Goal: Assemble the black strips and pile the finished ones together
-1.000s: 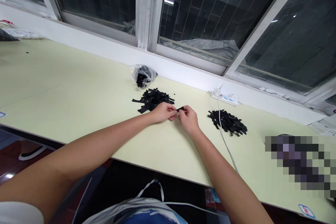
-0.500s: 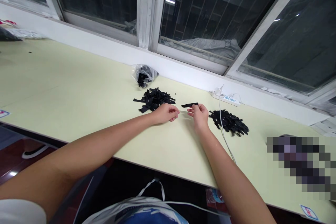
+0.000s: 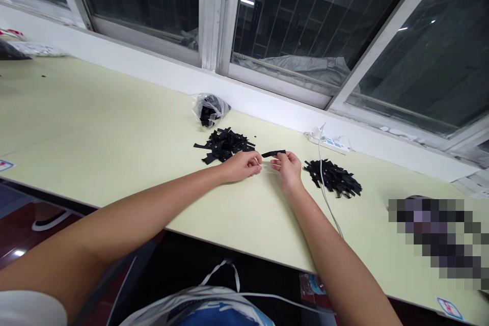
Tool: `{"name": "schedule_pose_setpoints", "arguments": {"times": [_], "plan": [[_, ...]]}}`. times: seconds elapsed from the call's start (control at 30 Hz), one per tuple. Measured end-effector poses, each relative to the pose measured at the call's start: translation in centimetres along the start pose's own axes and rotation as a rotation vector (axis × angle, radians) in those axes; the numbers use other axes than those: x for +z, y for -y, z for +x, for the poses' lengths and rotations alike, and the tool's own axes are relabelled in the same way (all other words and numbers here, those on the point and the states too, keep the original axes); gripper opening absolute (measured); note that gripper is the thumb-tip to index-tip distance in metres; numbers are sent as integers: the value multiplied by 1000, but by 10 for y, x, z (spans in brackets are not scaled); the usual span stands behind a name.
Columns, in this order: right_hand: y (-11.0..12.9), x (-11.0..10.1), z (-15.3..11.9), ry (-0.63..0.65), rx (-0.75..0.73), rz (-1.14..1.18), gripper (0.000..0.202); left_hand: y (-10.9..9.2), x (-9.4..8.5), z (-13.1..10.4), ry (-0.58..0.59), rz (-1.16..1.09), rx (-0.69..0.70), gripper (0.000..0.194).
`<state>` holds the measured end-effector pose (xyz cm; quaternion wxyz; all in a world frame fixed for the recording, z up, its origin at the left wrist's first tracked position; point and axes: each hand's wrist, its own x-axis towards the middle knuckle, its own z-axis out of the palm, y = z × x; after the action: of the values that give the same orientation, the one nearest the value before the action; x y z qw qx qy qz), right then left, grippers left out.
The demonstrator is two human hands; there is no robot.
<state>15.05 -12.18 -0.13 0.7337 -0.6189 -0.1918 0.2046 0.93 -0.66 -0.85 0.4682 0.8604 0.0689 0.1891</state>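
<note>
My right hand (image 3: 290, 167) pinches a short black fabric strip (image 3: 273, 153) near its right end, and the strip points left above the table. Just left of the strip's free end is my left hand (image 3: 244, 164). Its fingers are curled, with a small gap between thumb and forefinger and nothing visible in them. Behind my left hand lies a loose pile of black strips (image 3: 225, 143). A second pile of black strips (image 3: 336, 178) lies to the right of my right hand.
A clear plastic bag (image 3: 217, 107) with black pieces stands by the wall. A white power strip (image 3: 332, 143) sits at the back right, its white cable (image 3: 324, 191) crossing the right pile. A pixelated dark area covers the table's right end. Windows rise behind the table (image 3: 95, 127).
The strip in my right hand has moved slightly left and tilted, its free end now close to my left fingers. My left thumb and forefinger have parted a little.
</note>
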Motion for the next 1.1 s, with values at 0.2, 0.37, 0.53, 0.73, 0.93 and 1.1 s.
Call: {"name": "schedule_pose_setpoints", "arguments": {"times": [0.2,0.37,0.53,0.73,0.93,1.1], "plan": [[-3,0,1,32,-21,-28,13,-2,-1,1,-15,107,30,19],[-4,1,0,61,-15,-51,13,0,0,1,-54,39,-23,25],[-3,2,-2,78,-16,-51,17,-4,-3,1,-94,53,-7,26],[-6,2,-3,133,-46,-80,26,-8,-6,4,-241,86,78,18],[-7,8,-10,253,-61,-70,31,-6,-7,6,-322,15,65,17],[-7,11,-15,338,-75,-38,29,-6,-9,6,-323,26,82,15]]}}
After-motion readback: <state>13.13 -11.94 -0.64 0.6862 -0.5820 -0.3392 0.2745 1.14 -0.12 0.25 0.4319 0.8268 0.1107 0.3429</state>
